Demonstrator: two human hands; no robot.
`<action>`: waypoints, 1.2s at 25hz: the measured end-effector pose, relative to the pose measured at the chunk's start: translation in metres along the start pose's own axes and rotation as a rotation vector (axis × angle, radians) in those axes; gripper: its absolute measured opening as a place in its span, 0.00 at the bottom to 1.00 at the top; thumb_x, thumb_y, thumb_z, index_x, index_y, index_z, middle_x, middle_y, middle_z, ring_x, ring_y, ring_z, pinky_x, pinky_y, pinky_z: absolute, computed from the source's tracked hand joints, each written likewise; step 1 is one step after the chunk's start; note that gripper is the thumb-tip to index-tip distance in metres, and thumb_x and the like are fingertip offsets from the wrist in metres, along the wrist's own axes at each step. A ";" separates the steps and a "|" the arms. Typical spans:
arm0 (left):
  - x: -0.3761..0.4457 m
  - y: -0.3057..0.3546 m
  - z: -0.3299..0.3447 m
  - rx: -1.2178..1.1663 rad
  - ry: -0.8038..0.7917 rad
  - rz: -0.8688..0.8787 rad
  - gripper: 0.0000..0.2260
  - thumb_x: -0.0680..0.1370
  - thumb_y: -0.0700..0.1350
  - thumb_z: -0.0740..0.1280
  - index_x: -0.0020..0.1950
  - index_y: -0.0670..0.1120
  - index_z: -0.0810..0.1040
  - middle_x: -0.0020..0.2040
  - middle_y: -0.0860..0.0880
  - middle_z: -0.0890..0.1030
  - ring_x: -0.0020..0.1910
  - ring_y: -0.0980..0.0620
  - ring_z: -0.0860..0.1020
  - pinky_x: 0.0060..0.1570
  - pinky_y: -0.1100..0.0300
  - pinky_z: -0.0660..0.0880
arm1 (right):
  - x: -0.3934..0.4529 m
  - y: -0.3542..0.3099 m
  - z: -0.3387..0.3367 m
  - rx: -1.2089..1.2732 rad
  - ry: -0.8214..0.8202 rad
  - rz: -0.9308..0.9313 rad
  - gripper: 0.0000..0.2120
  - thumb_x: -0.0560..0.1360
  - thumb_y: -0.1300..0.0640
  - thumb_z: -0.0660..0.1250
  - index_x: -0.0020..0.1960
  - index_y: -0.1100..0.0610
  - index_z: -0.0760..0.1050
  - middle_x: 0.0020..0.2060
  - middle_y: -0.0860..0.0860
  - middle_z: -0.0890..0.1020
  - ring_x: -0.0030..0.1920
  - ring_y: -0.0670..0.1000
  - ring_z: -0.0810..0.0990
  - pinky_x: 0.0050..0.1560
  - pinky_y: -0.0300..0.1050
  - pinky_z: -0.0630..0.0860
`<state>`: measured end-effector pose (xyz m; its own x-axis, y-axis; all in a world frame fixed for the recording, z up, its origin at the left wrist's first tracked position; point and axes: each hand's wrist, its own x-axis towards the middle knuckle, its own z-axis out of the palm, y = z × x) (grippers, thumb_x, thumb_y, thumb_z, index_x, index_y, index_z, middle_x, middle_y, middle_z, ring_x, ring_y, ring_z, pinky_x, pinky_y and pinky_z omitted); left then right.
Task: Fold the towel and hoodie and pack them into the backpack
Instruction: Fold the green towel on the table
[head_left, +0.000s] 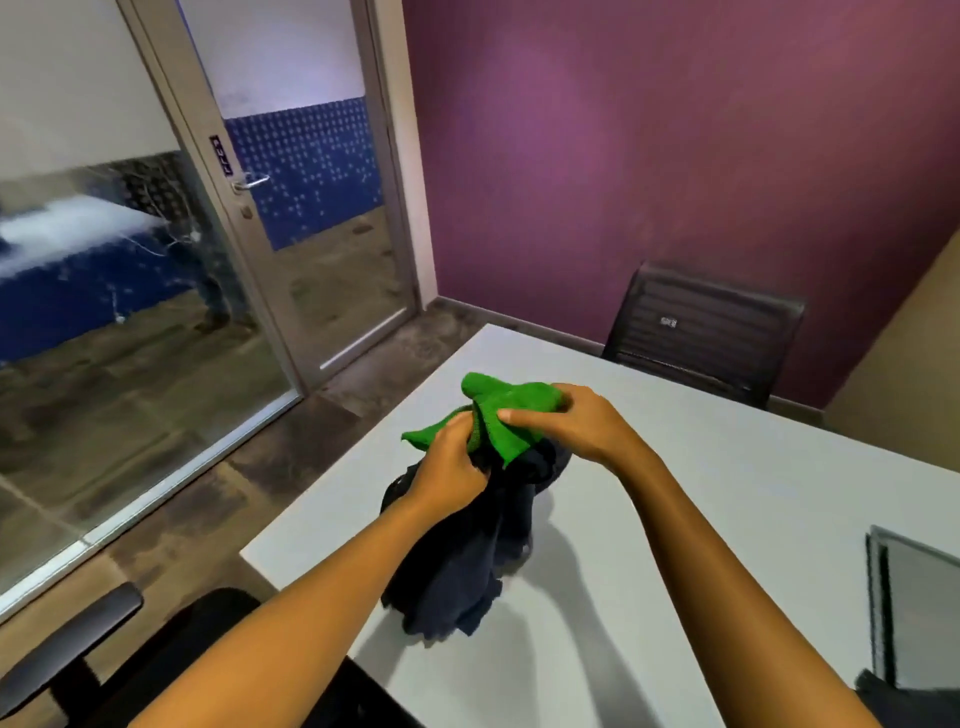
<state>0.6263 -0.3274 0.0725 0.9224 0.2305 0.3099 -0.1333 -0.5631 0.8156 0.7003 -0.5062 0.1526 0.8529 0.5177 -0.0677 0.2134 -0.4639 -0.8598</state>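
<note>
White counter (701, 519) — a dark garment heap (467, 561) lies on its middle; a grey flat panel (914, 608) rests at the right edge.

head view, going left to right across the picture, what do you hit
glass door → left hand → green towel → right hand → black chair by the purple wall → grey panel at the right edge

Purple wall (675, 130), glass door (306, 218), white table (753, 493), black chair (701, 332).
</note>
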 end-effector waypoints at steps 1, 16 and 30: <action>0.006 -0.009 0.004 0.014 -0.088 0.048 0.23 0.70 0.31 0.69 0.63 0.47 0.78 0.60 0.48 0.81 0.61 0.49 0.79 0.59 0.51 0.78 | 0.004 0.010 0.000 0.008 -0.012 0.041 0.23 0.61 0.32 0.77 0.49 0.46 0.84 0.44 0.43 0.87 0.49 0.46 0.85 0.55 0.50 0.81; 0.052 -0.151 0.005 0.533 -0.760 -0.439 0.69 0.52 0.69 0.80 0.82 0.53 0.44 0.82 0.52 0.48 0.81 0.45 0.48 0.72 0.28 0.51 | 0.074 0.068 0.032 0.155 0.610 0.119 0.14 0.79 0.47 0.68 0.53 0.58 0.82 0.49 0.54 0.83 0.49 0.54 0.81 0.52 0.46 0.75; 0.046 -0.177 0.075 0.891 -0.703 -0.461 0.67 0.61 0.69 0.77 0.78 0.55 0.28 0.80 0.37 0.39 0.78 0.37 0.55 0.55 0.40 0.73 | 0.057 0.115 0.026 0.285 0.984 0.185 0.10 0.79 0.47 0.67 0.49 0.54 0.80 0.48 0.55 0.80 0.48 0.56 0.81 0.51 0.60 0.79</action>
<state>0.7194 -0.2770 -0.0939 0.8494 0.2285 -0.4758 0.2973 -0.9519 0.0736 0.7617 -0.5115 0.0367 0.8998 -0.4189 0.1224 0.0286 -0.2233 -0.9743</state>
